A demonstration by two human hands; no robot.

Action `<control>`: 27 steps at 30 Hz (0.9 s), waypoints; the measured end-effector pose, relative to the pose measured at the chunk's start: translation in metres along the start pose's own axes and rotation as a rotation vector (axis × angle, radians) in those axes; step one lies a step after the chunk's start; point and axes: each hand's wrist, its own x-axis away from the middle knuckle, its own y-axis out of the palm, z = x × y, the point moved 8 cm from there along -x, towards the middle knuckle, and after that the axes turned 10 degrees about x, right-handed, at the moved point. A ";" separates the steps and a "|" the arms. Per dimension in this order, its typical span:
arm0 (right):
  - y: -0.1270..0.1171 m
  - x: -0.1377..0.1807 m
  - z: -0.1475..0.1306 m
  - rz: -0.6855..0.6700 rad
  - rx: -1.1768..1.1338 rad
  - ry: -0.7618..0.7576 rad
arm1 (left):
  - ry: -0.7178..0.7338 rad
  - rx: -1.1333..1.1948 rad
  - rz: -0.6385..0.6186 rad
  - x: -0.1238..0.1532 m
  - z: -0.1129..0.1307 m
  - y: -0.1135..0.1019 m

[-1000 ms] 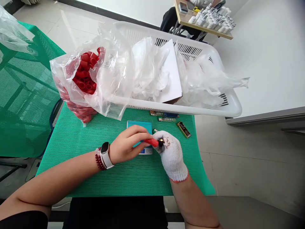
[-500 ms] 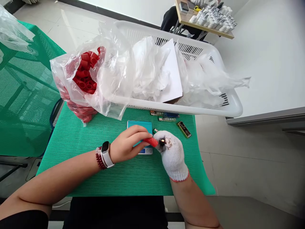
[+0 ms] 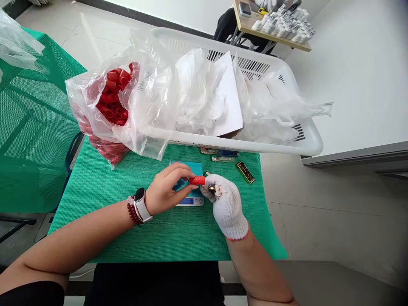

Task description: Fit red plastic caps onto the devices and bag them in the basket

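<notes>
Green mesh tabletop (image 3: 178, 240) spreads across the lower centre of the frame.
I see the left hand (image 3: 166, 191) holding a short red tube (image 3: 197, 180) in a narrow pinch at frame centre; just right of it, the gloved right hand (image 3: 225, 204) curls closed around a mostly hidden, dark-ended object (image 3: 211, 188), and a scale (image 3: 196, 167) lies beneath them.

small workshop, green-covered worktable (image 3: 153, 242), bagged red tubes (image 3: 111, 100), white basket (image 3: 306, 144), massed white bottles (image 3: 284, 26)
</notes>
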 end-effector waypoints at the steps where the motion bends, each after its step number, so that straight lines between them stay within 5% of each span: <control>1: -0.001 -0.001 0.000 0.009 -0.029 0.016 | 0.004 -0.001 -0.015 0.001 0.000 0.002; 7: -0.005 -0.003 -0.004 0.056 -0.111 0.077 | 0.083 0.021 -0.121 0.003 0.014 0.011; 16: 0.006 0.002 0.006 -0.092 -0.081 0.047 | 0.068 0.023 -0.054 -0.002 0.010 0.004; 23: -0.007 0.000 -0.008 0.009 0.033 -0.055 | 0.073 0.006 -0.177 0.000 0.015 0.014; 27: -0.001 0.000 -0.008 -0.025 0.067 -0.065 | 0.067 0.025 -0.126 -0.002 0.018 0.010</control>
